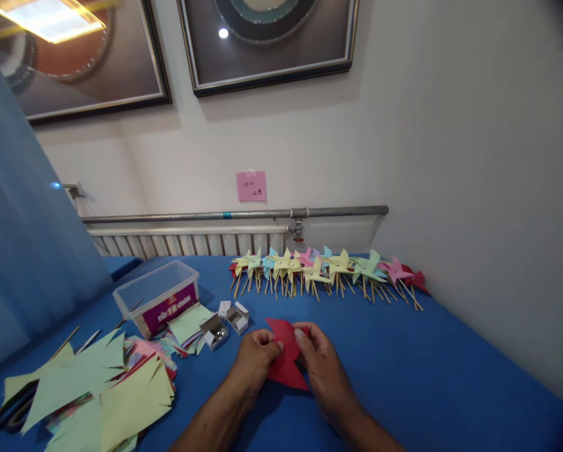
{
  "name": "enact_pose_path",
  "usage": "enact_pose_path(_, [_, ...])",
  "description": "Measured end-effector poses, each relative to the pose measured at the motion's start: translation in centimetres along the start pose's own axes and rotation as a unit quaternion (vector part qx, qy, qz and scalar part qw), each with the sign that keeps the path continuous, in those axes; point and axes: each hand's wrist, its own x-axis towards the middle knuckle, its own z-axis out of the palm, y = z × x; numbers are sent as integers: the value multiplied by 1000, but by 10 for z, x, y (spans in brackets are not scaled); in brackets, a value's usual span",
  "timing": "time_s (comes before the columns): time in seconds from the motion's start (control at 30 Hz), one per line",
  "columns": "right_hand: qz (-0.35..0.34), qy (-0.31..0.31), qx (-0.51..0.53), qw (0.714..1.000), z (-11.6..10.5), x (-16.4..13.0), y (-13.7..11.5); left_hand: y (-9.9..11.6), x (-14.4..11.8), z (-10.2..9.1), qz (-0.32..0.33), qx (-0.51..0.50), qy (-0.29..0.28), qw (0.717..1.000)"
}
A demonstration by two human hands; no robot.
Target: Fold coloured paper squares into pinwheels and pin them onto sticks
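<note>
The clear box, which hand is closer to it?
Left. The left hand pinches the red paper on the side toward the clear box. The right hand holds the paper's other side, farther away.

Folded paper (285, 361): red, plain, held in the hands.
Surface (427, 370): bright blue all over.
Pinwheels (328, 270): yellow, light green, light blue, pink and red, seen on tan sticks.
Cut paper pile (97, 389): mostly pale green and yellow, with pink and red showing under.
Tub (156, 295): see-through, with a purple label.
Note (252, 186): pink, stuck on a cream wall.
Scissors (8, 411): black handles.
</note>
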Motion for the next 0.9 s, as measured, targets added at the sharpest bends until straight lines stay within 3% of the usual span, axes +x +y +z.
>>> enact_pose_path(0.37, [63,21,15,998,1,3,4,3,-2,3,4,-31,10,999])
enact_pose_path(0.9, [18,56,-78,995,5,1,4,1,-5,3,-9,-36,-10,999])
